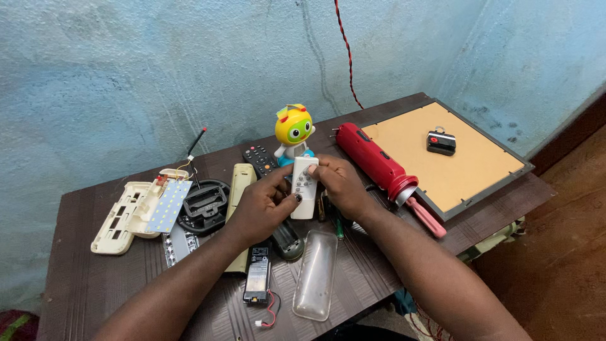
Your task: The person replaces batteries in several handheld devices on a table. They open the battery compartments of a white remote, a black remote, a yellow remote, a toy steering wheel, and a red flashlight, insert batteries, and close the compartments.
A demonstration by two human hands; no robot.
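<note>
Head view
Left hand: the left hand (pixel 264 207) is clamped on the lower left edge of a white remote (pixel 304 187), thumb on its face near the buttons, fingers curled behind.
Right hand: the right hand (pixel 343 184) grips the remote's upper right edge, fingertips pinched at its top corner.
Remote: held upright between both hands, just above the table (pixel 82 278), button side toward the camera, in front of the toy.
Toy: a yellow and blue toy robot (pixel 293 132) stands just behind the remote.
Black remote: a black remote (pixel 259 160) lies left of the toy, partly hidden by the left hand.
Torch: a red torch (pixel 374 161) lies slanted to the right of the hands, its head over the edge of a framed board (pixel 435 151).
Board: a small black module (pixel 440 142) sits on it.
Clear cover: a clear plastic cover (pixel 315 275) lies near the front edge, below the hands.
Battery: a black battery pack (pixel 258 281) with red and black leads lies just left of the cover.
Lamp parts: a cream lamp housing (pixel 120 218) and an LED strip (pixel 169 205) lie at the left, beside a black round part (pixel 203 207).
Wire: a red and black twisted wire (pixel 346 50) hangs down the blue wall.
</note>
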